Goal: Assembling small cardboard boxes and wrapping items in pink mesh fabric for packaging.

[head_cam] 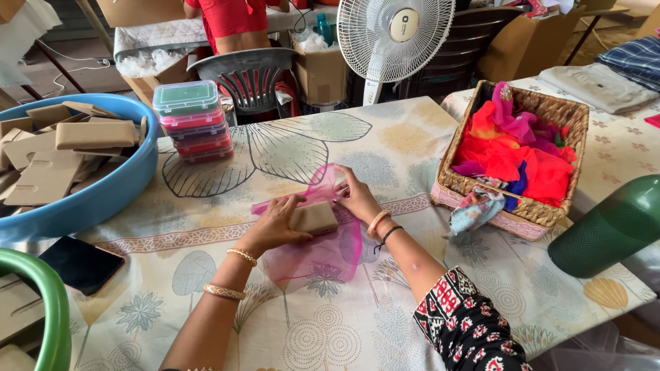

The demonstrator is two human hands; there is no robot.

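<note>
The left hand [275,223] lies flat with its fingers on a small tan box [315,218] and presses it down; the right hand [357,196] pinches the upper edge of a sheer pink cloth [323,254] between thumb and fingers. The two hands are near each other but not touching. The box sits on the cloth, near the middle of the table [385,137]; the cloth is spread under it and only one corner is lifted, so the wrapping looks just begun and most folds are left. The cloth is thin and half transparent, the box plain and flat. To the left, a blue tub [103,199] holds many similar boxes; to the right, a wicker basket [543,209] holds bright cloths.
</note>
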